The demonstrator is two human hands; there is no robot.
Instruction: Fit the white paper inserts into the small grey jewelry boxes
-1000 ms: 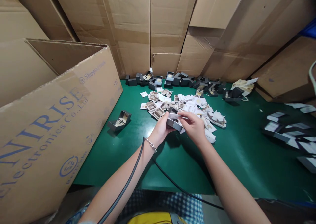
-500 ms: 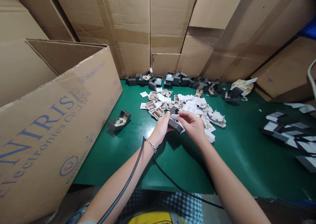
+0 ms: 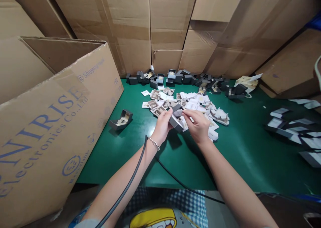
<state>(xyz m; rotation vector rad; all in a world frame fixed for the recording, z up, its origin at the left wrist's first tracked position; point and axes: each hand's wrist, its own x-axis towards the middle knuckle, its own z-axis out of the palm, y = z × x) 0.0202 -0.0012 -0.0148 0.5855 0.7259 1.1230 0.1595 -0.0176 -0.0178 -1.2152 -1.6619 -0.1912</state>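
- A small dark-grey rectangular box [image 3: 176, 123], its lid raised, is held in the closed fingers of the left hand [image 3: 162, 125], and the thumb is pressed along its side.
- A small flat whitish piece [image 3: 178, 113] at the box's opening is pinched at its edge by the narrowed fingers of the right hand [image 3: 199, 125].
- Behind and below both sets of fingers, a loose heap of white papers and grey-brown trays [image 3: 192, 104] is spread over the glossy green tabletop [image 3: 240, 167].
- Left of the fingers, well apart, an open dark-grey box with a pale interior [image 3: 122, 120] is set down.
- Farther beyond the fingers, a row of small dark boxes [image 3: 178, 78] is lined up.
- Far right of the fingers, dark boxes with white panels [image 3: 286, 125] are clustered, partly blurred.
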